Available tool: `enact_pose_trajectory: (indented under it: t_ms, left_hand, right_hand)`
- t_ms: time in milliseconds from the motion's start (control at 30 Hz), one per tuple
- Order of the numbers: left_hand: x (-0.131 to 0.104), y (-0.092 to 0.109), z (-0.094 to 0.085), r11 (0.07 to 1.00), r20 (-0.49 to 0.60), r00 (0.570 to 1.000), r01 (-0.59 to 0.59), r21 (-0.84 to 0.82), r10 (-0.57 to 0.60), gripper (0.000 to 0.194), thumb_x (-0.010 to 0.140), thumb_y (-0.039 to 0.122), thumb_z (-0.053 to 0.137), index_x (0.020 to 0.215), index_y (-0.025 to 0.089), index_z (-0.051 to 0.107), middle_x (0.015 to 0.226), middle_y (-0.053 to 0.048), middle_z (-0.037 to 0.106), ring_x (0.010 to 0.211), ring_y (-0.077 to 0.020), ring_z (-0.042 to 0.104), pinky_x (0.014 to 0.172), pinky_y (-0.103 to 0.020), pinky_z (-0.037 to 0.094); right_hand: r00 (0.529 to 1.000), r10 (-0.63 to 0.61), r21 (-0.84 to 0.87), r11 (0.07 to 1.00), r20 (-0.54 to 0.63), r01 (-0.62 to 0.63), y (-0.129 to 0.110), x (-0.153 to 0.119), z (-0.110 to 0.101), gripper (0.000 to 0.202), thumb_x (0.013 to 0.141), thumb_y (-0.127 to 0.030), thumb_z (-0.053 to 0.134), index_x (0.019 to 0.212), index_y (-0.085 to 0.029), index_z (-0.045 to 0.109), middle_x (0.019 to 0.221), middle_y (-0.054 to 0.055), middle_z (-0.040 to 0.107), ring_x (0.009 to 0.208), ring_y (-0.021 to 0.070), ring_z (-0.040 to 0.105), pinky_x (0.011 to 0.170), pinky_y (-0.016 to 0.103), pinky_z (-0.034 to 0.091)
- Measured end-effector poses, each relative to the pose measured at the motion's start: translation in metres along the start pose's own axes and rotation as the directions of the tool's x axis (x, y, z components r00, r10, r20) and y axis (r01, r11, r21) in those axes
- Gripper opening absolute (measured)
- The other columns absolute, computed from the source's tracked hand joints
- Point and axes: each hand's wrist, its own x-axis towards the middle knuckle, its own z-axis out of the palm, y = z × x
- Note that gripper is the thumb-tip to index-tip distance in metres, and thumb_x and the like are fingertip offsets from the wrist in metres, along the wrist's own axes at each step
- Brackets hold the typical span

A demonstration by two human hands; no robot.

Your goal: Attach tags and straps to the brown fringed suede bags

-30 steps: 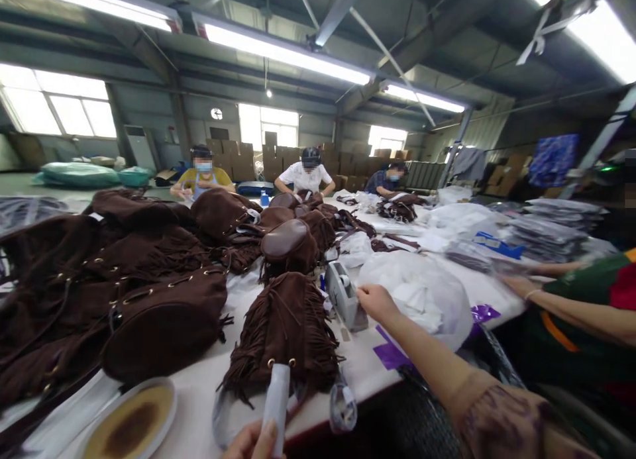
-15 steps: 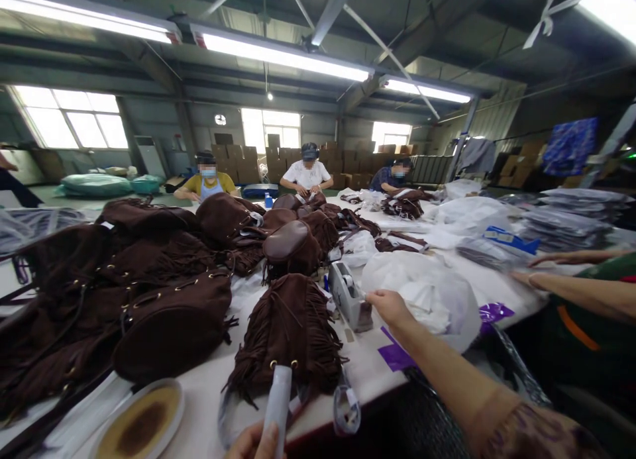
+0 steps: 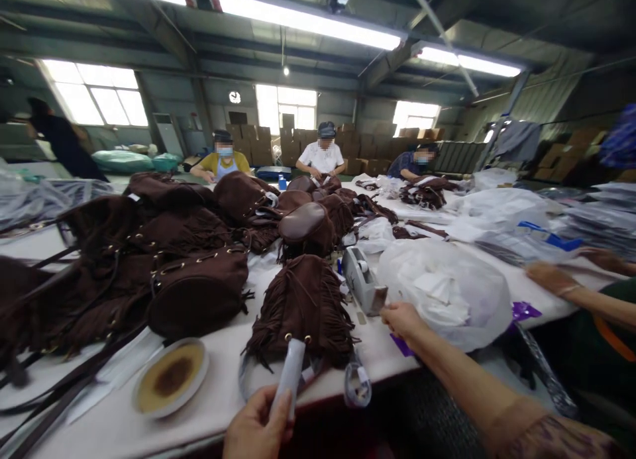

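Observation:
My left hand (image 3: 261,419) is closed around a strap wrapped in whitish sheeting (image 3: 292,369), held at the table's front edge. This strap runs up to a dark brown fringed bag (image 3: 303,303) lying on the table, with two brass eyelets at its near end. A second wrapped strap (image 3: 358,383) hangs looped at the table edge. Just beside the near end of a grey tape dispenser (image 3: 362,283) is my right hand (image 3: 405,321), its thumb and fingers pinched together. Whatever they pinch is too small to make out.
Several brown bags (image 3: 199,290) are heaped to the left and behind. A round dish with brownish contents (image 3: 171,378) stands front left. White plastic bags (image 3: 447,287) lie to the right, near a co-worker's hand (image 3: 551,279). Other people sit across the table.
The view has shifted, so the table things appear further right and higher. My right hand has come slightly toward me from the tape dispenser's end. My left hand still grips the wrapped strap.

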Motion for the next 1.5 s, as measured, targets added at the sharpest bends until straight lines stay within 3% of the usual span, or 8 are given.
enact_pose_trajectory:
  t_ms: [100, 200, 300, 500, 667, 800, 1100, 1500]
  left_hand:
    - [-0.004, 0.001, -0.005, 0.974, -0.002, 0.988, -0.155, 0.165, 0.157, 0.042, 0.082, 0.057, 0.062, 0.094, 0.018, 0.073, 0.068, -0.001, 0.069, 0.064, -0.0180, 0.063, 0.059, -0.025, 0.049]
    - [-0.005, 0.000, -0.007, 0.887, -0.037, 0.931, -0.334, 0.320, 0.364, 0.024, 0.088, 0.039, 0.059, 0.093, 0.019, 0.072, 0.081, -0.003, 0.073, 0.075, -0.0186, 0.066, 0.071, -0.028, 0.051]
    - [-0.005, -0.004, -0.007, 0.762, -0.033, 0.842, -0.469, 0.446, 0.538, 0.016, 0.090, 0.028, 0.057, 0.094, 0.019, 0.070, 0.088, -0.004, 0.073, 0.080, -0.0192, 0.067, 0.077, -0.030, 0.052]
    - [-0.004, -0.016, -0.008, 0.560, 0.012, 0.700, -0.581, 0.591, 0.714, 0.013, 0.095, 0.020, 0.050, 0.097, 0.017, 0.063, 0.082, -0.006, 0.069, 0.073, -0.0208, 0.067, 0.068, -0.031, 0.054]
    - [0.000, -0.025, -0.008, 0.411, -0.018, 0.571, -0.568, 0.714, 0.821, 0.040, 0.097, 0.024, 0.051, 0.134, 0.009, 0.045, 0.090, -0.012, 0.071, 0.072, -0.0223, 0.068, 0.065, -0.031, 0.055]
    - [0.003, -0.026, -0.012, 0.339, 0.100, 0.538, -0.654, 0.677, 0.837, 0.044, 0.099, 0.020, 0.048, 0.140, 0.010, 0.040, 0.084, -0.008, 0.070, 0.069, -0.0209, 0.067, 0.063, -0.031, 0.055]
    - [0.002, -0.028, -0.012, 0.389, 0.116, 0.602, -0.639, 0.664, 0.790, 0.025, 0.099, 0.020, 0.045, 0.119, 0.011, 0.059, 0.087, -0.010, 0.070, 0.076, -0.0225, 0.067, 0.070, -0.035, 0.058]
    - [-0.004, 0.007, -0.016, 0.903, 0.054, 0.942, -0.333, 0.271, 0.331, 0.026, 0.090, 0.029, 0.059, 0.108, 0.018, 0.073, 0.100, -0.008, 0.076, 0.089, -0.0239, 0.070, 0.084, -0.038, 0.057]
  right_hand:
    - [0.957, -0.078, 0.010, 0.997, 0.278, 0.078, -0.010, -0.042, 0.012, 0.017, 0.068, -0.032, 0.066, 0.069, -0.016, 0.062, 0.057, -0.002, 0.056, 0.045, 0.0080, 0.041, 0.042, 0.021, 0.027]
    - [0.805, -0.164, 0.018, 0.982, 0.570, 0.187, -0.029, -0.096, 0.042, 0.026, 0.074, -0.037, 0.065, 0.088, -0.016, 0.070, 0.068, -0.001, 0.062, 0.051, 0.0085, 0.044, 0.047, 0.021, 0.031]
    - [0.702, -0.249, 0.012, 0.946, 0.667, 0.324, -0.043, -0.136, 0.082, 0.023, 0.079, -0.037, 0.061, 0.073, -0.016, 0.069, 0.065, 0.000, 0.060, 0.059, 0.0107, 0.049, 0.055, 0.022, 0.037]
    - [0.776, -0.213, -0.093, 0.940, 0.594, 0.329, -0.031, -0.145, 0.139, 0.026, 0.075, -0.033, 0.059, 0.056, -0.016, 0.061, 0.055, 0.000, 0.056, 0.056, 0.0122, 0.048, 0.054, 0.024, 0.036]
    - [0.819, -0.161, -0.178, 0.936, 0.550, 0.303, -0.024, -0.138, 0.146, 0.024, 0.070, -0.032, 0.058, 0.052, -0.017, 0.058, 0.052, 0.001, 0.058, 0.052, 0.0126, 0.049, 0.051, 0.024, 0.036]
    - [0.823, -0.136, -0.169, 0.948, 0.551, 0.269, -0.026, -0.140, 0.145, 0.023, 0.068, -0.031, 0.057, 0.049, -0.018, 0.054, 0.049, -0.001, 0.054, 0.049, 0.0116, 0.045, 0.049, 0.024, 0.033]
    - [0.830, -0.115, -0.140, 0.964, 0.546, 0.226, -0.021, -0.142, 0.146, 0.026, 0.070, -0.035, 0.059, 0.052, -0.017, 0.056, 0.050, -0.001, 0.054, 0.050, 0.0108, 0.045, 0.049, 0.023, 0.033]
    - [0.856, -0.073, 0.000, 0.996, 0.511, 0.085, -0.010, -0.147, 0.138, 0.015, 0.069, -0.031, 0.066, 0.073, -0.017, 0.062, 0.061, 0.001, 0.067, 0.055, 0.0142, 0.059, 0.052, 0.024, 0.042]
